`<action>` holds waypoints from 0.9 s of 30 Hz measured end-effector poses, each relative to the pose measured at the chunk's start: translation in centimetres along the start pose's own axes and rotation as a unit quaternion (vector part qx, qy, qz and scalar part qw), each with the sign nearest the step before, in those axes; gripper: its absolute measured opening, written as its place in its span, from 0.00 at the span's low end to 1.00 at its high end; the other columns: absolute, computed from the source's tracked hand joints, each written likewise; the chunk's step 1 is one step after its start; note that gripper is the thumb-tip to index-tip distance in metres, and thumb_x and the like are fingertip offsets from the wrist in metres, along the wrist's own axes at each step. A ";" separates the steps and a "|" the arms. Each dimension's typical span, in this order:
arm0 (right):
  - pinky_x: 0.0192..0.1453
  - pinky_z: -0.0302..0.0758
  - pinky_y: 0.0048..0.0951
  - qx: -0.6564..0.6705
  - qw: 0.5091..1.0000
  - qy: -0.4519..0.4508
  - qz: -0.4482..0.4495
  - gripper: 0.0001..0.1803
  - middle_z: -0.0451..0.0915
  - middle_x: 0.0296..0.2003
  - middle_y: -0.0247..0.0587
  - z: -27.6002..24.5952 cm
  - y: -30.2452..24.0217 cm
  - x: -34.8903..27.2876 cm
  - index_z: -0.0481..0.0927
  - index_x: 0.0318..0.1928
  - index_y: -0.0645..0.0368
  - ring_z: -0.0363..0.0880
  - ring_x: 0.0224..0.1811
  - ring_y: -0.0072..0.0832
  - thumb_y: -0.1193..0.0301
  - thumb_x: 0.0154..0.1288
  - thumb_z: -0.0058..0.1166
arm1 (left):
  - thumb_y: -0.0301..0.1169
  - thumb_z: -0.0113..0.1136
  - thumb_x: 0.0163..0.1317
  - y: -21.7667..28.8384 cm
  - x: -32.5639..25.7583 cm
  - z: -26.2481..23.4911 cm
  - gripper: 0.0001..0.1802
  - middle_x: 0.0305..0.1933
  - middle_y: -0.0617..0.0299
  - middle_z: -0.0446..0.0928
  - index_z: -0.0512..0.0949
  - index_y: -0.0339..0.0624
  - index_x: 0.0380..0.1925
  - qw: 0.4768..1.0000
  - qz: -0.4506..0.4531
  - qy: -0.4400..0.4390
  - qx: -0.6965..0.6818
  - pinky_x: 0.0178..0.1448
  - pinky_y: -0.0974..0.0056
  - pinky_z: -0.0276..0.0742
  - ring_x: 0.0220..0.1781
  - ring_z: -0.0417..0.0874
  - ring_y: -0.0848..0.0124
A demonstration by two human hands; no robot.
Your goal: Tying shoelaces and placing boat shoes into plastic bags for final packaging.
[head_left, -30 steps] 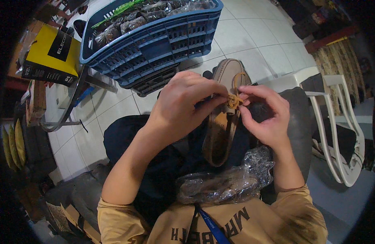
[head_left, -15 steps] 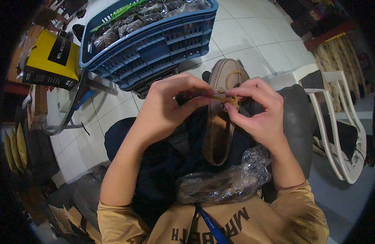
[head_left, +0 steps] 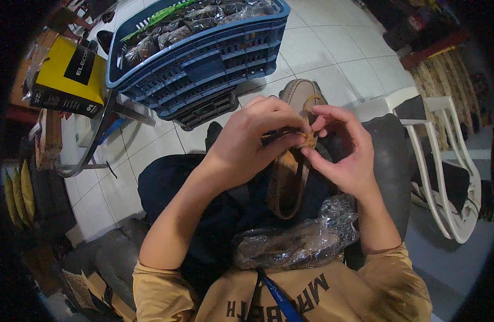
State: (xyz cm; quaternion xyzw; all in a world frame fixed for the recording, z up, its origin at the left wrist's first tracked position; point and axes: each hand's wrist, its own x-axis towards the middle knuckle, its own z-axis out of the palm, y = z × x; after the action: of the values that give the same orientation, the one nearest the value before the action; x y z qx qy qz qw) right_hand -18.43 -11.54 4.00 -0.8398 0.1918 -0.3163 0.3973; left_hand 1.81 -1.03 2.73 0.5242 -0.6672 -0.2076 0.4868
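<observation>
A taupe moccasin-style shoe (head_left: 299,92) with a brown insole rests on my lap, toe pointing away from me. Its tan shoelace (head_left: 310,140) is bunched over the shoe's opening. From the left, my left hand (head_left: 252,134) pinches the lace between thumb and fingers, covering part of the shoe. Opposite it, my right hand (head_left: 346,147) is curled around the lace bunch, its thumb against the lower side and its fingertips above. Closer to my body, a clear plastic-wrapped bundle (head_left: 295,244) lies on my lap; a brownish shoe seems to be inside.
A blue plastic crate (head_left: 204,67) full of plastic-wrapped items stands ahead on the tiled floor (head_left: 316,45). To the left are a yellow and black box (head_left: 70,75) and a curved metal frame (head_left: 89,145). On the right lies a white plastic chair (head_left: 437,166).
My left hand has moved right and closer to my right hand, onto the lace bunch. The fingers of my right hand have lifted slightly from the lace. The shoe stays in place.
</observation>
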 end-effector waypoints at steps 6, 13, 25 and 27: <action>0.51 0.73 0.24 0.037 0.999 -0.025 0.019 0.33 0.82 0.45 0.33 -0.7 0.6 -0.3 0.77 0.65 0.61 0.78 0.46 0.20 0.74 0.58 0.72 | 0.23 0.72 0.62 -0.2 -0.7 1.3 0.11 0.45 0.59 0.86 0.86 0.41 0.44 0.998 0.042 0.047 0.003 0.57 0.58 0.79 0.50 0.84 0.60; 0.53 0.74 0.20 0.239 0.956 0.009 0.171 0.27 0.85 0.48 0.35 0.3 0.1 0.2 0.74 0.68 0.63 0.79 0.47 0.17 0.77 0.71 0.64 | 0.22 0.68 0.66 -0.6 -1.0 2.3 0.12 0.46 0.59 0.86 0.84 0.41 0.49 0.996 0.012 0.078 -0.048 0.57 0.59 0.78 0.49 0.85 0.61; 0.47 0.82 0.21 0.295 0.939 0.016 0.177 0.29 0.85 0.41 0.38 -0.3 1.4 2.9 0.72 0.67 0.64 0.85 0.40 0.18 0.81 0.69 0.66 | 0.22 0.70 0.64 -1.4 -1.1 2.3 0.10 0.43 0.61 0.87 0.85 0.42 0.45 0.995 0.049 0.072 -0.039 0.54 0.60 0.75 0.47 0.85 0.63; 0.46 0.82 0.21 0.292 0.940 0.027 0.174 0.29 0.85 0.41 0.38 0.0 1.7 3.0 0.72 0.67 0.64 0.85 0.40 0.18 0.81 0.69 0.66 | 0.23 0.70 0.64 -1.3 -1.1 2.1 0.10 0.44 0.61 0.87 0.85 0.42 0.45 0.996 0.057 0.066 -0.026 0.55 0.60 0.75 0.47 0.85 0.63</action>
State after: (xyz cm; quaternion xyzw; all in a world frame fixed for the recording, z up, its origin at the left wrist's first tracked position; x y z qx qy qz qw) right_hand -16.35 -14.36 3.79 -0.6316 0.2444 -0.3065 0.6688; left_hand 0.63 -0.96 0.36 0.4855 -0.6566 -0.1615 0.5541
